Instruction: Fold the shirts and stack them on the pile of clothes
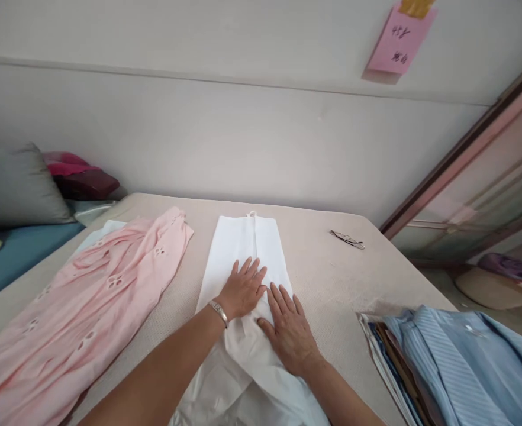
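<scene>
A white garment point(243, 248) lies folded lengthwise in a narrow strip down the middle of the beige table point(323, 266). My left hand point(242, 289), with a metal bracelet on its wrist, lies flat on the cloth with fingers spread. Just to its right, my right hand point(290, 328) also rests flat on the white garment, fingers stretched out and pointing away from me. Neither hand grips anything; both press on the fabric side by side.
A pink eyelet garment point(92, 302) is spread on the table's left part. A stack of blue striped shirts point(451, 361) sits at the right front corner. Small metal snips point(347, 239) lie at the far right. Cushions point(16, 183) and a pink note point(400, 38) are behind.
</scene>
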`<state>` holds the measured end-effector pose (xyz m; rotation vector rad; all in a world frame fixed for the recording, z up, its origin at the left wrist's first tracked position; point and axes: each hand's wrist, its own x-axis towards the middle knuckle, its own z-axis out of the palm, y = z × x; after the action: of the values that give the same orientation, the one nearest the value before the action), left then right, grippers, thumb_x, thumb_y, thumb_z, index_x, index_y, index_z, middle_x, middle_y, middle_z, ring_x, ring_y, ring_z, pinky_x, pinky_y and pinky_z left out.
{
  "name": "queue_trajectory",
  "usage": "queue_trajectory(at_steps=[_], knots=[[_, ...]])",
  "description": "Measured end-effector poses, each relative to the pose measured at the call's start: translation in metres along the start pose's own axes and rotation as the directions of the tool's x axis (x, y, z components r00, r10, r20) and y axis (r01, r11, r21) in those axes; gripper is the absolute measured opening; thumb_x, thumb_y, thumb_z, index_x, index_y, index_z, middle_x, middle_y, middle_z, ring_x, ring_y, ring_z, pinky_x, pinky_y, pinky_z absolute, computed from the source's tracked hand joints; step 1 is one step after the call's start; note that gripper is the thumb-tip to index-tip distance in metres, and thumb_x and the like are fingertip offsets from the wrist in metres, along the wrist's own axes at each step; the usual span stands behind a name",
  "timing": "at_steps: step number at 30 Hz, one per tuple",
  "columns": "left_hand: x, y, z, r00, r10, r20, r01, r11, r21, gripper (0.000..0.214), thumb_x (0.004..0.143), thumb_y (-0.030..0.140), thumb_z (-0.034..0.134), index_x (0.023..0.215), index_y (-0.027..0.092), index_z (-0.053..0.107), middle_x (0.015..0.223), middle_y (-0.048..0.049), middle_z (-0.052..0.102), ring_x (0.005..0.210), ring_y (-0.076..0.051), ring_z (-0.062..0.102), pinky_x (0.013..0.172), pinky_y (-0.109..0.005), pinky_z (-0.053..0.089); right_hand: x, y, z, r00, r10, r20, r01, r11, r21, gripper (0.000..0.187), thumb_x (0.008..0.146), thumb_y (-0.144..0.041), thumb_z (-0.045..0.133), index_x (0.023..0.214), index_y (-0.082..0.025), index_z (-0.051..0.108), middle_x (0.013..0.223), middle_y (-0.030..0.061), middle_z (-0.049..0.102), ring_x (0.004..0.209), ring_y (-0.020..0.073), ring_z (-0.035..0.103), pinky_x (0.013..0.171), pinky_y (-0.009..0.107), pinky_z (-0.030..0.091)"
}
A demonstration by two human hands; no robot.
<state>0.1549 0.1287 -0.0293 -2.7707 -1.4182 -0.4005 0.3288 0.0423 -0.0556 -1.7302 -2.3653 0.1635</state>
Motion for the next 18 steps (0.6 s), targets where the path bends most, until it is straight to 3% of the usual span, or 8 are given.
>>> queue_trajectory(at_steps=[3,6,9,11,13,16,18], knots=[[0.006,-0.01,0.01,0.997,0.004,0.077,0.0,0.999,-0.052,0.053,0.104,0.039,0.037,0.154,0.022,0.043,0.166,-0.0114,0.035,0.153,-0.034,0.028,0.121,-0.063,0.025,0.002,0.002,0.001,1.0,0.003,-0.013,-0.003,1.0,0.015,0.071,0.104,-0.062,0.034,0.162,-0.021,0.03,0.169,0.0079,0.024,0.157,0.0301,0.015,0.125,0.057,0.017],[-0.011,-0.016,-0.01,0.994,-0.005,0.106,0.01,0.999,-0.043,0.053,0.104,0.033,0.038,0.154,0.019,0.043,0.165,-0.0142,0.034,0.153,-0.036,0.028,0.121,-0.065,0.024,-0.002,0.007,-0.011,1.0,-0.012,0.018,0.01,0.996,0.084,0.064,0.105,-0.054,0.037,0.161,-0.023,0.033,0.167,0.0094,0.03,0.156,0.0297,0.021,0.124,0.058,0.023],[-0.062,-0.025,-0.052,0.999,0.021,0.039,-0.021,1.0,-0.018,0.056,0.102,0.02,0.037,0.157,0.016,0.037,0.165,-0.0153,0.034,0.154,-0.031,0.027,0.123,-0.058,0.025,-0.032,0.024,-0.034,0.998,-0.062,-0.026,0.065,0.988,0.138,0.06,0.107,-0.041,0.037,0.162,-0.021,0.029,0.164,0.0114,0.037,0.153,0.0263,0.029,0.122,0.052,0.032],[-0.111,-0.03,-0.08,0.998,0.065,0.022,-0.064,0.997,-0.036,0.067,0.096,0.011,0.039,0.161,0.019,0.028,0.165,-0.0131,0.034,0.155,-0.026,0.026,0.124,-0.05,0.028,-0.065,0.035,-0.051,0.987,-0.142,-0.078,0.148,0.986,0.076,0.063,0.105,-0.029,0.04,0.165,-0.021,0.021,0.166,0.0107,0.033,0.155,0.0261,0.024,0.122,0.05,0.035],[-0.162,-0.03,-0.096,0.988,0.132,0.084,-0.129,0.991,-0.04,0.087,0.084,-0.001,0.042,0.164,0.026,0.02,0.169,-0.0075,0.026,0.157,-0.026,0.019,0.126,-0.05,0.024,-0.099,0.041,-0.063,0.968,-0.242,-0.06,0.241,0.97,-0.03,0.073,0.098,-0.011,0.041,0.166,-0.024,0.017,0.169,0.0076,0.025,0.157,0.0274,0.018,0.121,0.05,0.035],[-0.216,-0.022,-0.098,0.956,0.199,0.215,-0.193,0.98,-0.05,0.107,0.07,-0.008,0.044,0.164,0.033,0.016,0.172,-0.0025,0.017,0.159,-0.026,0.013,0.128,-0.052,0.017,-0.133,0.039,-0.066,0.926,-0.378,0.024,0.378,0.918,-0.122,0.092,0.082,0.006,0.039,0.165,-0.028,0.017,0.171,0.005,0.017,0.157,0.029,0.014,0.122,0.052,0.033],[-0.23,-0.018,-0.09,0.936,0.212,0.281,-0.205,0.977,-0.052,0.11,0.066,-0.011,0.043,0.164,0.034,0.018,0.172,-0.0029,0.019,0.159,-0.024,0.013,0.128,-0.052,0.016,-0.139,0.035,-0.061,0.9,-0.433,0.053,0.437,0.893,-0.112,0.095,0.078,0.007,0.041,0.165,-0.025,0.019,0.17,0.0059,0.019,0.157,0.0293,0.013,0.123,0.052,0.031]])
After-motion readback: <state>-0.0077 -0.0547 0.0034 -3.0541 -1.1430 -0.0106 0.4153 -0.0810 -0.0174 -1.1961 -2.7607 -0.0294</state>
